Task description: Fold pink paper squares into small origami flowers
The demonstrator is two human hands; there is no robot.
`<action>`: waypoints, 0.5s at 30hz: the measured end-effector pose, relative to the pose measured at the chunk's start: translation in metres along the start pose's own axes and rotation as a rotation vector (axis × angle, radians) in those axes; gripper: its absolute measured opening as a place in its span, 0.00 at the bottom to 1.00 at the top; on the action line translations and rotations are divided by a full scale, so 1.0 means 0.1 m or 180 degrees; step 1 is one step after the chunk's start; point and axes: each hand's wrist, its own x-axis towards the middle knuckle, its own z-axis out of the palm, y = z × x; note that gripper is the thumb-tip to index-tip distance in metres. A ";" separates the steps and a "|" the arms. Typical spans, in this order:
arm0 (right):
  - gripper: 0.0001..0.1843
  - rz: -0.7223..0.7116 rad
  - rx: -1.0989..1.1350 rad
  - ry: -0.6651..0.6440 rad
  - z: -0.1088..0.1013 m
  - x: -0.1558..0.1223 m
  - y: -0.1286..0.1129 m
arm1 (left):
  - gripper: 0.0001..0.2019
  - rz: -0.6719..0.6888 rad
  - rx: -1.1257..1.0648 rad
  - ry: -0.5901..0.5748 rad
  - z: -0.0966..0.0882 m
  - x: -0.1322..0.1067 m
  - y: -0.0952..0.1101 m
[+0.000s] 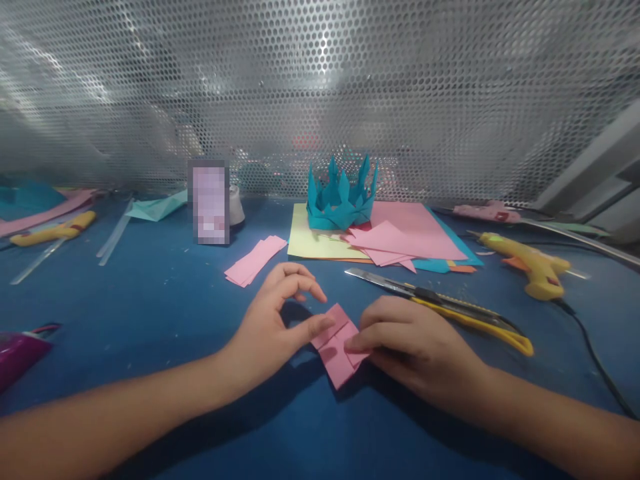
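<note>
Low over the blue table, a small folded pink paper point(336, 363) shows creases and overlapping flaps. My right hand point(417, 350) pinches its right side, fingers closed on the edge. The thumb of my left hand point(273, 320) touches the upper left part of the paper. The other left fingers curve above it, apart from the thumb and gripping nothing. Just beyond lies a stack of pink paper strips point(256, 260). Past my right hand is a yellow and black utility knife point(445, 307) with its blade out.
A blue folded paper crown point(341, 207) stands on coloured sheets point(320, 243) at the back. Yellow glue guns point(533, 263) point(55, 230) lie at right and left. A thread spool point(237, 207) stands behind a blurred upright card point(209, 203). A perforated metal panel point(280, 80) closes the rear.
</note>
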 end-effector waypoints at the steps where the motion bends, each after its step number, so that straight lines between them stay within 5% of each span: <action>1: 0.09 -0.0021 -0.0151 0.0035 0.00 -0.02 0.02 | 0.04 0.0242 0.0386 -0.0098 -0.02 -0.02 0.02; 4: 0.09 -0.0023 -0.0440 0.0009 -0.01 -0.06 0.07 | 0.05 0.0969 0.0926 -0.0748 -0.07 -0.07 0.06; 7: 0.09 -0.0008 -0.0558 -0.0088 -0.02 -0.08 0.13 | 0.13 0.1092 0.1123 -0.1280 -0.05 -0.09 0.04; 15: 0.08 0.0272 0.0130 -0.0685 -0.07 -0.05 0.20 | 0.17 0.1004 0.1397 -0.1384 -0.01 -0.07 -0.05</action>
